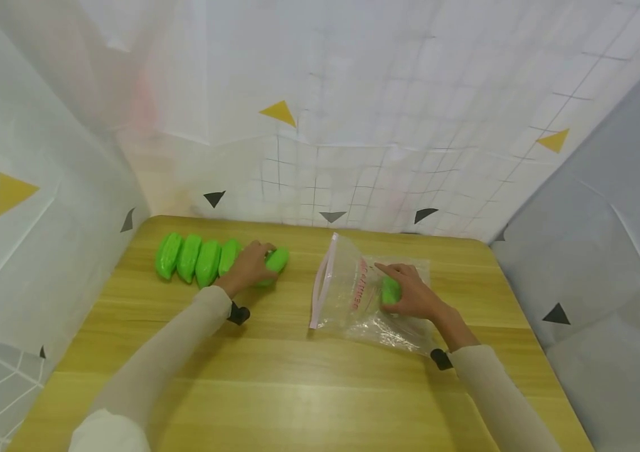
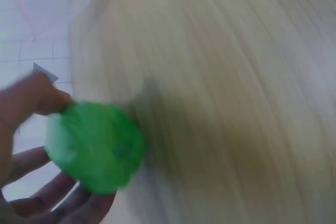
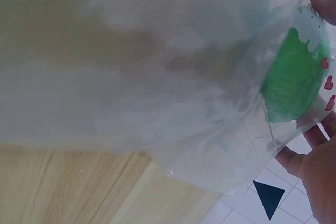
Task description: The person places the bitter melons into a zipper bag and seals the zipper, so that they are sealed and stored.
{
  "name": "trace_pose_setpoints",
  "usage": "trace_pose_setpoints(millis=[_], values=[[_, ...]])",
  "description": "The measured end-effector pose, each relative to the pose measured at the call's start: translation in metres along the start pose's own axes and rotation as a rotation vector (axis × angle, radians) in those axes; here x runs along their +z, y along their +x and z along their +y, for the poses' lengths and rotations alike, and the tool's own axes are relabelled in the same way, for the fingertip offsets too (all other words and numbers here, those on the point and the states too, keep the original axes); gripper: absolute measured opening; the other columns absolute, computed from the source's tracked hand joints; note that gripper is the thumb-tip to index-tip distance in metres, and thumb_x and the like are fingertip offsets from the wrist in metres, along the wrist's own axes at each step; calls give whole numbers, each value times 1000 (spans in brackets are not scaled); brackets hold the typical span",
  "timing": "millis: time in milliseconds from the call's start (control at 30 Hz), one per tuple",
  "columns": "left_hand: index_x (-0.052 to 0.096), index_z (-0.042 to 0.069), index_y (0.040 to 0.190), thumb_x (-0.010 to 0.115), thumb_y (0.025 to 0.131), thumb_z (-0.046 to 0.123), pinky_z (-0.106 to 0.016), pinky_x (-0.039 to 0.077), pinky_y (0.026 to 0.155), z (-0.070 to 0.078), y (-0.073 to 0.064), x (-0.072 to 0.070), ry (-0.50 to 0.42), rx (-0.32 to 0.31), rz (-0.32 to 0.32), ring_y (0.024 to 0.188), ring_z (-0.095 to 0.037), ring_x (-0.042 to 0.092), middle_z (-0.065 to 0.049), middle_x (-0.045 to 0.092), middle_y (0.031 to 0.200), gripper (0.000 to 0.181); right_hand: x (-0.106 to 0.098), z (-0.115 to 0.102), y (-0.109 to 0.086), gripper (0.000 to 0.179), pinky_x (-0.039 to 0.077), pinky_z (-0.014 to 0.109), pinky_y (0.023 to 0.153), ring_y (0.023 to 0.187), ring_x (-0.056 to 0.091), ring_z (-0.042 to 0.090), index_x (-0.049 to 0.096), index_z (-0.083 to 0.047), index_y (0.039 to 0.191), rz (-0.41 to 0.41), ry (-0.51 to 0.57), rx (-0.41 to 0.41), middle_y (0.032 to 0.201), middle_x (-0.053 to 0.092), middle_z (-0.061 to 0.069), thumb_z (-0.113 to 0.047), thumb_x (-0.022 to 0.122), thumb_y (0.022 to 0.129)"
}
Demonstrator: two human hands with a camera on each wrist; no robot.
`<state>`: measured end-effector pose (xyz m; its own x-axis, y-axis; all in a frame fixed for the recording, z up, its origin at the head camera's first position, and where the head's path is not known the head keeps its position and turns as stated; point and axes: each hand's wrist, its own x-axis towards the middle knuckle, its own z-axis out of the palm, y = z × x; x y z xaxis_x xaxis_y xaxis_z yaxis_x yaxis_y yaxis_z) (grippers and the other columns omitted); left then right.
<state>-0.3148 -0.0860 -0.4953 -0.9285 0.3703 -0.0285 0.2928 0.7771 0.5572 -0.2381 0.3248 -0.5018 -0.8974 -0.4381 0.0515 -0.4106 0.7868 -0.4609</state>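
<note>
My left hand (image 1: 249, 269) grips a glossy green, elongated fruit-like piece (image 1: 277, 258) at the right end of a row of similar ones. In the left wrist view, thumb and fingers curl round that piece (image 2: 97, 148), seen end-on above the wood. A clear zip bag (image 1: 342, 307) with a pink closure lies with its mouth toward the left. Another green piece (image 3: 296, 74) is inside it, beside red print on the plastic. My right hand (image 1: 413, 295) holds this piece through the bag, thumb on one side and fingers on the other.
Several more green pieces (image 1: 187, 258) stand side by side at the table's back left. The wooden table (image 1: 297, 389) meets a patterned white sheet (image 1: 354, 125) along its back edge, and sheets hang at both sides.
</note>
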Motion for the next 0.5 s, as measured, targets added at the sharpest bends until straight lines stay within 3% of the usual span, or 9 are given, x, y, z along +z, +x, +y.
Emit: trace_pose_setpoints(millis=[100,267,400,500], values=[[56,3,132,80,80,29,-44,50,90,-4,2,3,-193,-56,8,110,-32,57,-17,60,122,63,0,-1,0,92,38,59,98,127,33,34,37,-20,151,-3,0,1,139,42,14,-25,86,74],[50,6,138,75,85,34,-45,51,90,-9,2,10,-473,-178,-34,117,-34,55,-20,56,130,65,1,0,0,92,38,59,98,128,32,34,37,-21,151,-6,-1,7,139,41,14,-26,86,74],[45,6,141,74,86,35,-44,50,93,-10,1,13,-569,-227,-61,121,-35,52,-21,51,135,68,2,2,1,92,39,59,98,128,32,33,36,-22,152,-5,-8,5,139,42,13,-27,86,74],[44,6,141,73,87,34,-44,50,93,-9,0,14,-563,-230,-68,120,-35,53,-21,52,134,67,2,4,1,93,39,59,97,127,33,33,36,-23,152,-1,-14,1,139,42,13,-27,86,73]])
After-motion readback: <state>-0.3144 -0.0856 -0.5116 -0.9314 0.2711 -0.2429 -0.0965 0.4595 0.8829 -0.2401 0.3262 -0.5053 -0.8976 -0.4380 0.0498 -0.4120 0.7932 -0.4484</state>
